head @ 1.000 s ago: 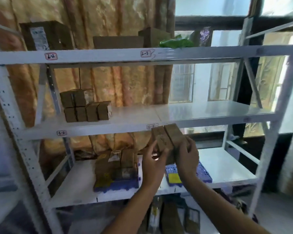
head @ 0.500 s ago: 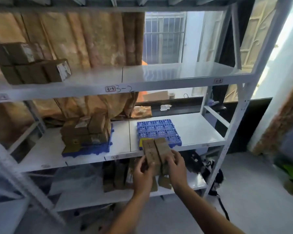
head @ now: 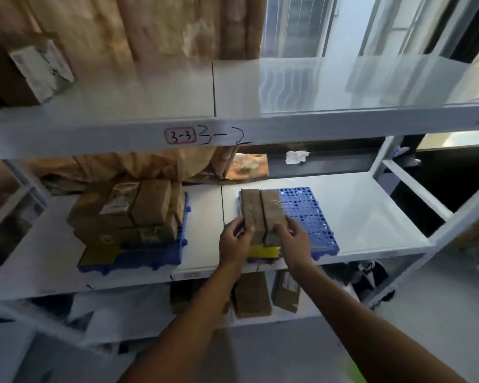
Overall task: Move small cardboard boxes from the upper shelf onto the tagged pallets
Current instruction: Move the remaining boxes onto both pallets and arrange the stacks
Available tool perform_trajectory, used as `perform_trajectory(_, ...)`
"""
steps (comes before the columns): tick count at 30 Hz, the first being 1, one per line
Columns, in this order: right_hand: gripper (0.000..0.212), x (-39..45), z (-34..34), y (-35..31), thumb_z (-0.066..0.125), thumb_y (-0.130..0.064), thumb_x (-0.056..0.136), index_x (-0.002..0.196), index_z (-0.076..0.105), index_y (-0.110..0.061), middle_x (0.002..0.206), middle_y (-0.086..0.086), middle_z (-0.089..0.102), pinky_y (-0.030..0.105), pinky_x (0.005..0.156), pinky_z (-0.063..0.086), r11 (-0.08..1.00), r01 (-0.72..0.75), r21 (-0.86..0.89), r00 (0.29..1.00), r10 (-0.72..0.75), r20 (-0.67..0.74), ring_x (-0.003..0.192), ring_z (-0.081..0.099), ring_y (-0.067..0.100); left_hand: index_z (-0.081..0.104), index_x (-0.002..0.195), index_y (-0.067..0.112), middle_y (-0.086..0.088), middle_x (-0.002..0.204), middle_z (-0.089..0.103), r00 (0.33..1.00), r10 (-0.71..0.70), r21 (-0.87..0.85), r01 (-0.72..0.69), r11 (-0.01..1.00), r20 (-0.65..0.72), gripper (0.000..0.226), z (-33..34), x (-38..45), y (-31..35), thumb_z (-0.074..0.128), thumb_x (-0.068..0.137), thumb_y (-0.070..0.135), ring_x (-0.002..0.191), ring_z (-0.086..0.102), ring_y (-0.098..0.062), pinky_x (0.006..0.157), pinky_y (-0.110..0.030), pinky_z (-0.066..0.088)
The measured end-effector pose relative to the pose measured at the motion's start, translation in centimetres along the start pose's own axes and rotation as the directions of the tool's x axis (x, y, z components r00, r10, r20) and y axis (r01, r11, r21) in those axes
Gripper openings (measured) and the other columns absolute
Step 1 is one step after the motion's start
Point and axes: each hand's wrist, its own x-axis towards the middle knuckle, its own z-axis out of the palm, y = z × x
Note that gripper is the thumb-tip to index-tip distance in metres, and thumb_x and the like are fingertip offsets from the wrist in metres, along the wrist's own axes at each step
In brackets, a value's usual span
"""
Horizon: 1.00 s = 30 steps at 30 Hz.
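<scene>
- Two small cardboard boxes (head: pixel 262 214) sat side by side, long sides touching, over the left part of a blue pallet (head: pixel 309 217) on the middle shelf (head: pixel 371 214); whether they rested fully on the pallet or were partly lifted could not be told.
- The left hand (head: pixel 234 243) gripped the near end of the left box, fingers curled round its left side and thumb towards the top.
- The right hand (head: pixel 292 239) gripped the near end of the right box — fingers curled over its right edge.
- A yellow tag (head: pixel 263 251) showed at the pallet's near edge, just below the boxes and between the two hands.
- To the left on the same shelf, a second blue pallet (head: pixel 138 258) carried a stack of cardboard boxes (head: pixel 130 217), well apart from the held pair.
- The upper shelf (head: pixel 288 89) bore a handwritten "3-2" beside a sticker label (head: pixel 181 136) on its front edge, and a larger box (head: pixel 25 70) stood at its far left.
- Below, more boxes (head: pixel 252 297) lay on the lowest shelf, blurred.
</scene>
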Motion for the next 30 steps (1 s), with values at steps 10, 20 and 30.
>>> perform_trajectory(10,0.03,9.5,3.9,3.4,0.067,-0.027,0.095,0.126,0.066,-0.025,0.117,-0.004,0.07,0.019,0.074,0.054,0.989,-0.069,-0.129,0.997,0.074,0.037,0.1,0.066,0.003,0.06,0.134,0.019,-0.003,0.13,0.065,0.991,-0.117,0.044,0.114,0.992,0.061,0.044,0.6,10.0,-3.8,0.07,0.092,0.02,0.116,0.063,-0.02,0.096,-0.042,0.057)
perform_trajectory(20,0.041,11.6,4.1,4.6,0.067,-0.031,0.092,0.131,0.059,-0.025,0.121,0.002,0.068,0.044,0.086,0.063,0.98,-0.127,-0.151,0.992,0.127,-0.008,0.101,0.068,0.015,0.057,0.134,0.023,0.002,0.131,0.063,0.991,-0.103,0.003,0.103,0.995,0.088,0.044,1.3,10.9,-4.3,0.071,0.092,0.025,0.114,0.061,-0.013,0.071,-0.01,0.053)
perform_trajectory(30,0.035,9.4,-1.3,4.9,0.067,-0.037,0.094,0.123,0.068,-0.018,0.12,0.004,0.068,0.042,0.092,0.051,0.704,0.209,-0.678,0.967,-0.25,0.038,0.114,0.059,0.023,0.055,0.123,0.027,0.011,0.119,0.052,0.948,0.308,0.414,-0.312,0.855,0.079,0.034,-1.4,8.1,-5.3,0.061,0.091,0.037,0.109,0.051,-0.011,0.084,-0.021,0.046)
